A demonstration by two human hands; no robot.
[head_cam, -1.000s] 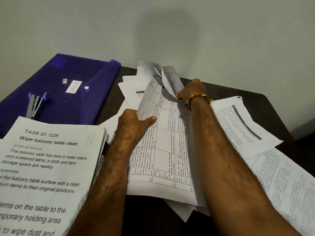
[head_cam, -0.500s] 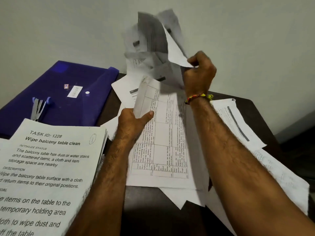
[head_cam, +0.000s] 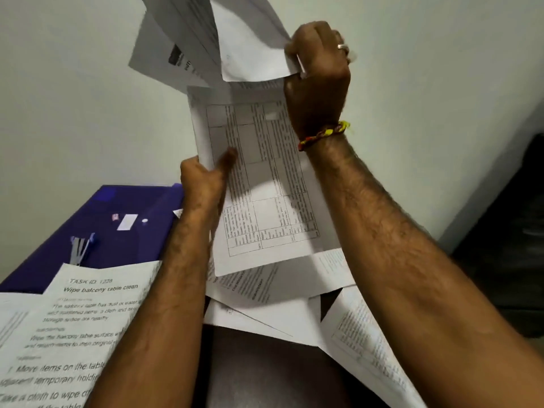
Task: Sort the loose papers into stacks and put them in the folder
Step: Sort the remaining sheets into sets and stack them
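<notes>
Both my hands hold a bundle of loose papers (head_cam: 265, 184) lifted off the table in front of the wall. My left hand (head_cam: 203, 178) grips the bundle's left edge, thumb on the printed table sheet. My right hand (head_cam: 318, 75), with a ring and a woven wristband, pinches the top right corner, where several sheets (head_cam: 223, 45) flop over to the left. More sheets (head_cam: 282, 295) hang and lie under the bundle. A blue folder (head_cam: 97, 231) lies flat at the left. A sorted stack (head_cam: 70, 331) headed "Wipe balcony table clean" sits at the lower left.
A stapler (head_cam: 81, 248) and a small white label (head_cam: 127, 222) rest on the folder. The dark table (head_cam: 265, 372) shows between my forearms. A printed sheet (head_cam: 365, 343) lies at the right near the table edge. The pale wall stands close behind.
Both hands rose with the paper bundle, lifting it well off the table. The right hand went highest, and the top sheets now flop over to the left.
</notes>
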